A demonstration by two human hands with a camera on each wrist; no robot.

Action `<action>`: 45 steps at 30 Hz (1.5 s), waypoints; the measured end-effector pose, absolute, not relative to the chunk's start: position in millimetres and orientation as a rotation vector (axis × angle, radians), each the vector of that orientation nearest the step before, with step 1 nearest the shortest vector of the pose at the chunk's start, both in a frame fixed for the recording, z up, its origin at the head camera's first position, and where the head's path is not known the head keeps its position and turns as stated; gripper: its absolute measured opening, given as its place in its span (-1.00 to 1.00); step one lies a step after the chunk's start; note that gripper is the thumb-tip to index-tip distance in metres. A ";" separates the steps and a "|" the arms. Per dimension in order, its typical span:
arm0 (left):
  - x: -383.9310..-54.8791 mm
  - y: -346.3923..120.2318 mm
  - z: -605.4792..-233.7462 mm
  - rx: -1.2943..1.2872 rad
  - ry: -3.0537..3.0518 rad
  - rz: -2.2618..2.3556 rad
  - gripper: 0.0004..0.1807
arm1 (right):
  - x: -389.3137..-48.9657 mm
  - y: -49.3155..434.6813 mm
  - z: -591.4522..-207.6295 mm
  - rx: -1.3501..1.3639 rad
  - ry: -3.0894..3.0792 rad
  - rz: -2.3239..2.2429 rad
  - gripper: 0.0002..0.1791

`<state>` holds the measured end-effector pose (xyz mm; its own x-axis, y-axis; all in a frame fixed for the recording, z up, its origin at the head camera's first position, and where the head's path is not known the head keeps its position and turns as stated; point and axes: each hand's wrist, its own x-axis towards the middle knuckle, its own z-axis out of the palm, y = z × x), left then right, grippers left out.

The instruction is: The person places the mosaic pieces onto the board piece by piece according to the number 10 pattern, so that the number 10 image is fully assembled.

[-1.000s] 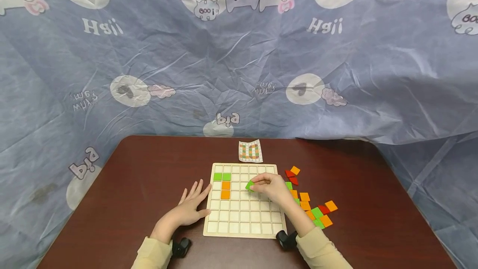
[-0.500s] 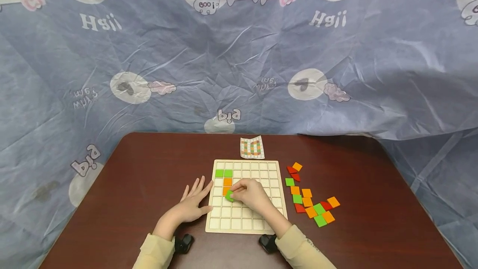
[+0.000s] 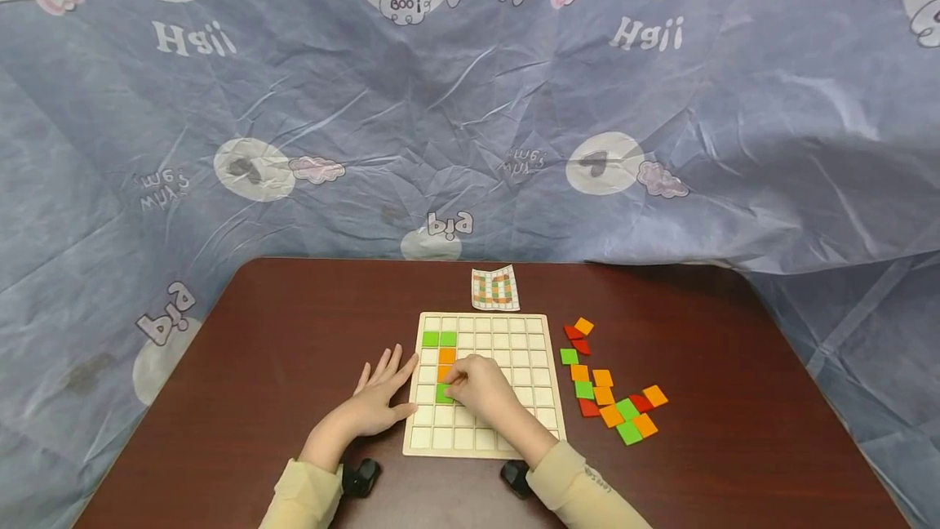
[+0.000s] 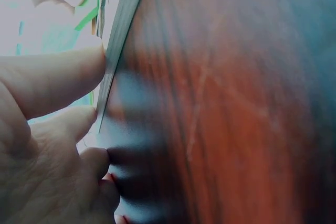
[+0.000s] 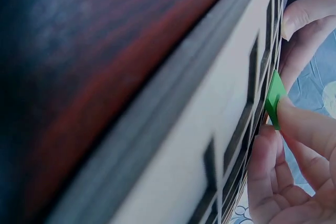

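A pale wooden grid board (image 3: 507,439) lies on the table, with two green tiles (image 3: 439,339) near its upper left and two orange tiles (image 3: 446,356) in a column below. My right hand (image 3: 481,388) is over the board's left part. Its thumb and fingers pinch a green square tile (image 5: 273,98), which looks tilted at the grid in the right wrist view. In the head view that tile (image 3: 443,393) sits just below the orange ones, partly hidden by the fingers. My left hand (image 3: 372,401) lies spread at the board's left edge, thumb and forefinger touching it.
Right of the board lie loose orange tiles (image 3: 612,416), green tiles (image 3: 583,389) and red pieces (image 3: 589,408). A paper card with a coloured grid pattern (image 3: 495,289) lies behind the board. A patterned grey-blue cloth (image 3: 411,121) hangs beyond the dark table (image 3: 323,300).
My right hand has moved left and down across the board, carrying the green tile to the spot under the orange column. The left hand has stayed at the board's edge.
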<state>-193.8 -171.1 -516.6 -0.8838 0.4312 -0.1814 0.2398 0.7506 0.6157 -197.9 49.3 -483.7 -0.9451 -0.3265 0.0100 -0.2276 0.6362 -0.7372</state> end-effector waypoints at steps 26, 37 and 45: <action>-186.3 -168.0 -497.7 0.495 2.594 0.869 -0.15 | -204.3 77.7 -471.3 -0.260 2.644 -1.397 -0.95; -186.8 -167.0 -495.5 0.510 2.594 0.874 -0.15 | -223.1 158.3 -454.3 0.061 2.677 -1.522 -0.81; -188.2 -168.4 -498.8 0.516 2.585 0.883 -0.14 | -222.1 214.5 -456.7 0.121 2.665 -1.488 -0.61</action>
<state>-188.2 -168.4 -498.8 -0.8688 0.4463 -0.2146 0.2217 0.7380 0.6374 -222.1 214.5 -456.7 -0.9931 0.0266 -0.1144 0.1114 0.5230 -0.8450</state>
